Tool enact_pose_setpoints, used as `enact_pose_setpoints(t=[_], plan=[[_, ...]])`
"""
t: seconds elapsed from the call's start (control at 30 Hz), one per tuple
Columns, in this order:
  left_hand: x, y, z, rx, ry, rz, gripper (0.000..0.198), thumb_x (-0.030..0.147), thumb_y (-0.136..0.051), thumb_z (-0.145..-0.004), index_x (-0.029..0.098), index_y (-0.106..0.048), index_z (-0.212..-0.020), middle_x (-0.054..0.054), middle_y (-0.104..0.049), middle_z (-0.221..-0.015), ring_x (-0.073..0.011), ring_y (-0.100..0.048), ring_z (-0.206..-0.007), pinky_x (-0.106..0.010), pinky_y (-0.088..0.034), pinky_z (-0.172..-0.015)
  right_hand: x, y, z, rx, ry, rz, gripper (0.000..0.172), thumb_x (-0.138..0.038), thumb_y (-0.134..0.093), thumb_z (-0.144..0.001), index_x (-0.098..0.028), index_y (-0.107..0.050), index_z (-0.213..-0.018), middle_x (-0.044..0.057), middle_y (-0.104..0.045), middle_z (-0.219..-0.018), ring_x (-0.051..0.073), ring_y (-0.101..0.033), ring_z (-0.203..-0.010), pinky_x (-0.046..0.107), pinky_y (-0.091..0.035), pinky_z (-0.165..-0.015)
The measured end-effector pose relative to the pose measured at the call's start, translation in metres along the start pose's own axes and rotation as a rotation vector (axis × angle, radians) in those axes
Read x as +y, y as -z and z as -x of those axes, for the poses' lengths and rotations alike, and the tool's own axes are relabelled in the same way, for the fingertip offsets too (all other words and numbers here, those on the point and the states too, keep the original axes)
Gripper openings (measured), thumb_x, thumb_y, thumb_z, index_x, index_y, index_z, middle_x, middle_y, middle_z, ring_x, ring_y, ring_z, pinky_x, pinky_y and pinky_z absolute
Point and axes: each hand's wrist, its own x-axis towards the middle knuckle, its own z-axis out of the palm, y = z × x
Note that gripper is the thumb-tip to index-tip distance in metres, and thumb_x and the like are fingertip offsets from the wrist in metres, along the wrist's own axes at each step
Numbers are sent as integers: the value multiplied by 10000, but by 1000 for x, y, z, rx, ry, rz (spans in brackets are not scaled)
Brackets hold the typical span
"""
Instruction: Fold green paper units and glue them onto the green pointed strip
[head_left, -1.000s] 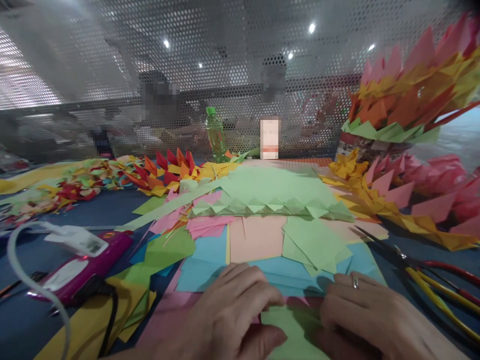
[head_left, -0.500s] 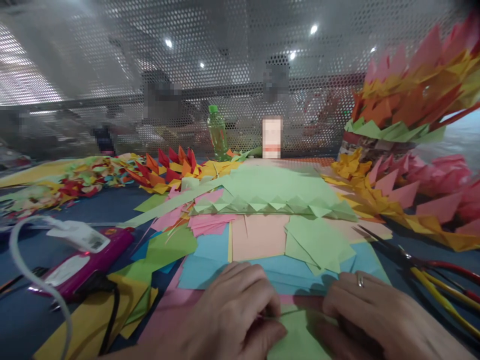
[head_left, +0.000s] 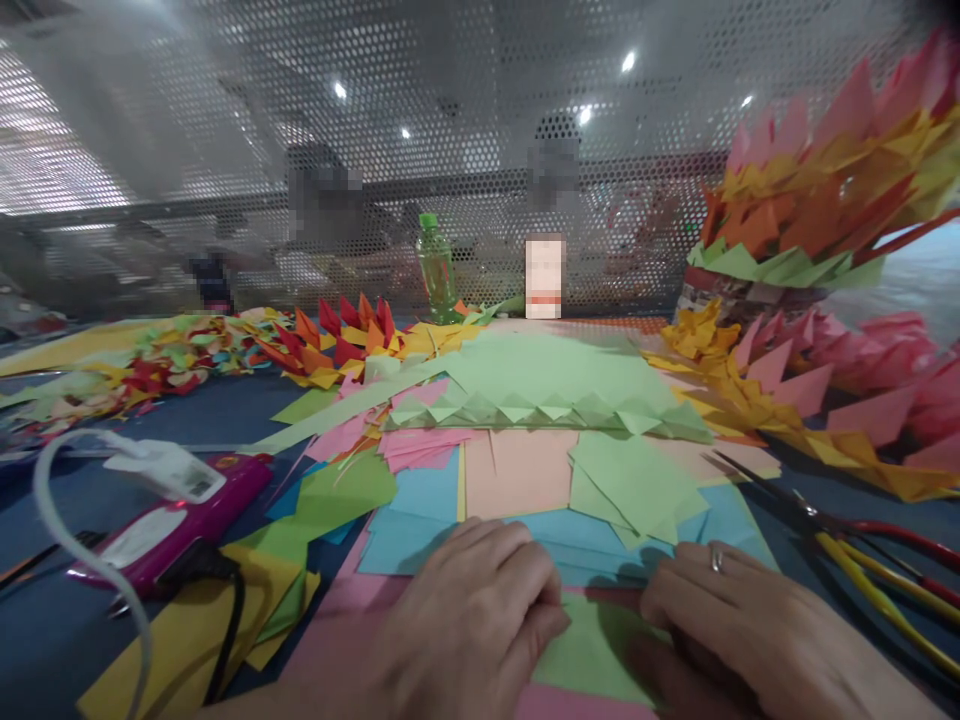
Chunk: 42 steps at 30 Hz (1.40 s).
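Left hand [head_left: 480,605] pinching green paper [head_left: 596,645], thumb to curled fingers; right hand [head_left: 742,625] curled, pinch hidden, can't tell; uneven pressure could crease it crooked

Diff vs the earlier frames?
Left hand: thumb moved away from the wearer, closer to the curled fingers. Green paper between the hands: near edge now in view, pink sheet showing below it; folded or slid, can't tell. No visible grab or release. Unchanged: right hand roughly in place, purple power strip, green bottle.
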Motion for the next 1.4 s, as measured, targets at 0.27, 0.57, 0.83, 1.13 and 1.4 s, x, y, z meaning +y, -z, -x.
enact_pose_setpoints(t=[0.27, 0.57, 0.83, 1.13, 1.4], plan=[[-1, -4, 6, 3, -181, 0, 216, 59, -454, -1037, 164, -626, -1115, -56, -662, -1130, -234, -605, -1084, -365, -522, -979, 5, 2, 0, -41, 8, -74, 140, -135, -621, -933, -238, -559, -863, 14, -622, -864, 180, -627, -783, 261, -468, -620], [-3, -5, 11, 26, -186, 48, 235, 98, -414, -1077, 159, -624, -992, -62, -661, -1065, -222, -611, -1024, -332, -519, -905, 5, 1, 2, -23, -22, -132, 129, -145, -649, -923, -247, -571, -912, 3, -617, -841, 184, -632, -778, 258, -481, -608], [-3, -5, 13, 34, -144, 129, 181, 82, -482, -1038, 167, -615, -949, -43, -666, -1009, -205, -619, -974, -305, -500, -861, 5, 1, 0, -24, -21, -119, 109, -165, -635, -935, -251, -568, -930, 7, -631, -841, 185, -651, -778, 252, -486, -589], [-7, -12, 2, 102, -56, 248, 228, 6, -581, -922, 191, -505, -811, 45, -595, -842, -122, -573, -793, -234, -414, -682, 3, 0, 1, -25, -45, -111, 123, -141, -594, -941, -258, -572, -911, -4, -636, -817, 178, -651, -749, 264, -488, -606], [-2, -3, 5, 39, -55, 146, 198, 40, -670, -904, 213, -576, -931, 43, -639, -923, -153, -624, -870, -252, -484, -836, 2, 0, 3, -28, -87, -146, 124, -151, -620, -915, -263, -580, -951, -4, -650, -840, 180, -675, -782, 255, -519, -612]])
